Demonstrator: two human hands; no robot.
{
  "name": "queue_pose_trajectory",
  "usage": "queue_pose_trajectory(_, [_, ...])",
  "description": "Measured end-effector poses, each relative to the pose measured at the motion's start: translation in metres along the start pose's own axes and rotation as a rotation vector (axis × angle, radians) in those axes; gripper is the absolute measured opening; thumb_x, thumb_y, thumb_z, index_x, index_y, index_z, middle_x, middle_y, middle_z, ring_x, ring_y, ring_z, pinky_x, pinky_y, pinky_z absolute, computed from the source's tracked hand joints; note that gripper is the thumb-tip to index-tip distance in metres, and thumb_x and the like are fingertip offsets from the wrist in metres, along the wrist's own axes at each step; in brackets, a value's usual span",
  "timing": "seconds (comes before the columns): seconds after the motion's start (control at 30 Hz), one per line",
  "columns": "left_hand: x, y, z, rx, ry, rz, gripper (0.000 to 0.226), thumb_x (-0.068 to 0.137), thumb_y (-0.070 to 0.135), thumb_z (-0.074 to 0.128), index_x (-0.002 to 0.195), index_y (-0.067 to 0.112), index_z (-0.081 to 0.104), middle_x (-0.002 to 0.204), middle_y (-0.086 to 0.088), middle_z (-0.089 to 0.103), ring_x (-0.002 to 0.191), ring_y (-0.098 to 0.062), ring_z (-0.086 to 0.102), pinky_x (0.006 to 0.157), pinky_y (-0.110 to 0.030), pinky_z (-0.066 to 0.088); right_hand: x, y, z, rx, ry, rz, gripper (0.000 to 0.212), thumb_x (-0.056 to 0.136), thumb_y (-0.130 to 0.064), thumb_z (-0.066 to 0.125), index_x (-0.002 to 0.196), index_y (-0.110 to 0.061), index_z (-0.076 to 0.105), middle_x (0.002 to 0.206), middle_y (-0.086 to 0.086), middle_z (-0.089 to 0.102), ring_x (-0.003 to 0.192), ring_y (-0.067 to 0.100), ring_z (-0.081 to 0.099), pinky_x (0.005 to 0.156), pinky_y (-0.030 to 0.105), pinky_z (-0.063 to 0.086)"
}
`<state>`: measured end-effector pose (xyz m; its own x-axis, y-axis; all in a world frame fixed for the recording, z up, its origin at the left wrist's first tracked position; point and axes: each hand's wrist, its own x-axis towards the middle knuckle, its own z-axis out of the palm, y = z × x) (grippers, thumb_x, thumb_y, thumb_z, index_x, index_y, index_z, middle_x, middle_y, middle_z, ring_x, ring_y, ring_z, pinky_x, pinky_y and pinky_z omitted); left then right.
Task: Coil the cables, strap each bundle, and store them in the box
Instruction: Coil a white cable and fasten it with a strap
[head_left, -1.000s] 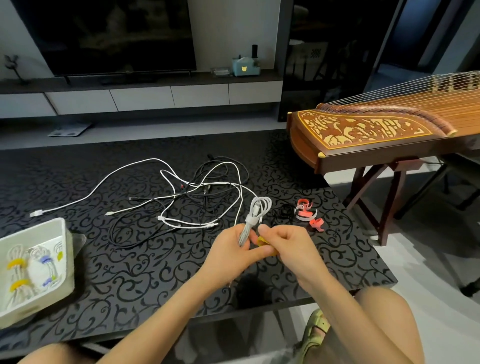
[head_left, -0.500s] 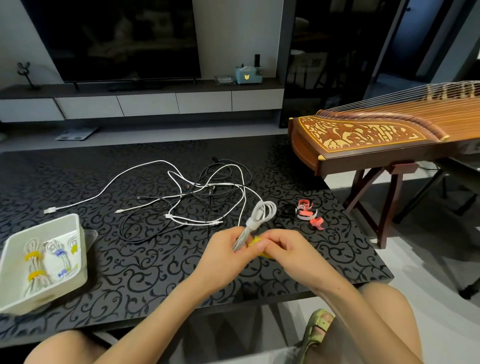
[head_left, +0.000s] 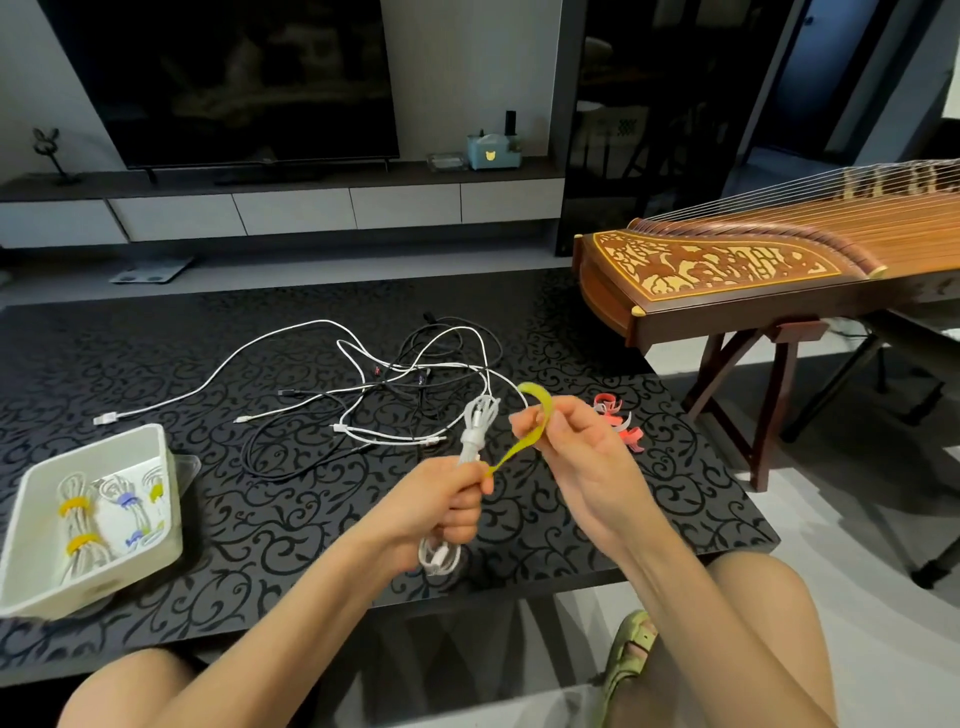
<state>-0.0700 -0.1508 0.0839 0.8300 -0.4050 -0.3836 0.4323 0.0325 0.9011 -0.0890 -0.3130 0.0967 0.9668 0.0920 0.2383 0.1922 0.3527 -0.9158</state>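
1. Centre frame: the left hand (head_left: 441, 512) grips, fingers curled, the coiled white cable bundle (head_left: 475, 431).
2. The right hand (head_left: 576, 452) pinches the yellow fabric strap (head_left: 519, 448), seemingly anchored at the coil.
3. Wrap it taut, overlapping snugly.

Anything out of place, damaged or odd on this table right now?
Nothing damaged or spilled. The only mess is the tangle of loose cables on the table. The left hand grips the coiled bundle, the right hand pinches the yellow strap, not yet wrapped.

A zither (head_left: 727, 260) (on a stand (head_left: 774, 415)) beside the patterned table (head_left: 260, 519).
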Motion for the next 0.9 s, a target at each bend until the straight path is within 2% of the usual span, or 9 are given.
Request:
queue_pose_trajectory(0.13, [-0.001, -0.001, 0.01, -0.166, -0.1, -0.072, 0.029, 0.1, 0.018, 0.036, 0.075, 0.009, 0.049, 0.046, 0.007, 0.022, 0.035, -0.004, 0.018, 0.036, -0.017, 0.016, 0.006, -0.001, 0.015, 0.057, 0.15, 0.011, 0.016, 0.091, -0.027, 0.049, 0.09, -0.011, 0.051, 0.053, -0.004, 0.045, 0.046, 0.01, 0.041, 0.051, 0.025, 0.037])
queue_pose_trajectory(0.23, [-0.001, 0.006, 0.001, -0.495, -0.143, -0.13, 0.03, 0.094, 0.024, 0.038, 0.098, -0.001, 0.054, 0.056, 0.0, 0.031, 0.041, -0.009, 0.03, 0.04, -0.02, 0.029, 0.005, -0.002, 0.014, -0.148, 0.254, -0.004, 0.013, 0.097, -0.02, 0.048, 0.09, -0.012, 0.056, 0.046, -0.006, 0.035, 0.041, 0.007, 0.026, 0.041, 0.021, 0.023])
queue_pose_trajectory(0.33, [0.001, 0.009, -0.011, -0.654, -0.171, -0.06, 0.033, 0.087, 0.013, 0.041, 0.114, -0.003, 0.049, 0.065, -0.006, 0.041, 0.052, -0.015, 0.043, 0.051, -0.027, 0.047, -0.002, 0.001, 0.018, -0.302, 0.189, 0.04, 0.015, 0.097, -0.016, 0.05, 0.089, -0.007, 0.059, 0.046, -0.005, 0.035, 0.041, 0.005, 0.028, 0.04, 0.017, 0.024])
queue_pose_trajectory(0.4, [0.001, 0.01, -0.014, -0.5, -0.156, 0.054, 0.027, 0.09, 0.005, 0.042, 0.113, -0.004, 0.051, 0.069, -0.007, 0.049, 0.06, -0.017, 0.052, 0.066, -0.033, 0.056, -0.008, 0.006, 0.022, -0.337, 0.13, 0.104, 0.017, 0.098, -0.016, 0.049, 0.089, -0.005, 0.059, 0.048, -0.005, 0.034, 0.043, 0.005, 0.028, 0.043, 0.017, 0.024])
queue_pose_trajectory(0.53, [0.0, 0.01, -0.012, -0.101, 0.044, 0.19, 0.017, 0.094, 0.007, 0.049, 0.099, 0.002, 0.064, 0.085, -0.01, 0.069, 0.083, -0.021, 0.066, 0.089, -0.037, 0.051, -0.009, 0.013, 0.022, -0.229, 0.092, 0.222, 0.019, 0.099, -0.019, 0.046, 0.092, -0.006, 0.058, 0.055, -0.004, 0.039, 0.047, 0.007, 0.033, 0.046, 0.018, 0.026])
queue_pose_trajectory(0.6, [-0.001, 0.011, -0.011, -0.082, 0.107, 0.22, 0.013, 0.094, 0.009, 0.051, 0.093, 0.008, 0.064, 0.09, -0.006, 0.073, 0.087, -0.018, 0.068, 0.091, -0.035, 0.049, -0.008, 0.014, 0.021, -0.227, 0.11, 0.201, 0.016, 0.093, -0.022, 0.056, 0.097, -0.007, 0.061, 0.068, -0.003, 0.064, 0.06, 0.008, 0.057, 0.053, 0.015, 0.041])
queue_pose_trajectory(0.67, [0.0, 0.01, -0.011, -0.083, 0.111, 0.239, 0.011, 0.094, 0.012, 0.051, 0.096, 0.01, 0.062, 0.102, -0.003, 0.073, 0.095, -0.014, 0.068, 0.091, -0.031, 0.049, -0.005, 0.017, 0.019, -0.329, 0.096, 0.214, 0.016, 0.086, -0.023, 0.068, 0.095, -0.01, 0.067, 0.08, -0.004, 0.071, 0.071, 0.005, 0.063, 0.061, 0.013, 0.046])
queue_pose_trajectory(0.77, [0.005, 0.007, -0.011, -0.194, 0.138, 0.203, 0.015, 0.095, 0.012, 0.049, 0.107, 0.01, 0.059, 0.116, -0.002, 0.068, 0.112, -0.016, 0.061, 0.093, -0.032, 0.048, -0.002, 0.023, 0.015, -0.572, 0.006, 0.326, 0.028, 0.08, -0.033, 0.074, 0.068, -0.012, 0.059, 0.053, -0.011, 0.045, 0.054, 0.008, 0.042, 0.052, 0.02, 0.033])
queue_pose_trajectory(0.9, [0.005, 0.007, -0.004, -0.374, 0.145, 0.12, 0.017, 0.099, 0.011, 0.043, 0.105, 0.01, 0.059, 0.121, -0.004, 0.064, 0.113, -0.019, 0.058, 0.092, -0.034, 0.048, 0.004, 0.029, 0.012, -0.613, -0.038, 0.385, 0.038, 0.084, -0.029, 0.07, 0.059, -0.012, 0.046, 0.052, -0.001, 0.031, 0.05, 0.015, 0.03, 0.049, 0.029, 0.027])
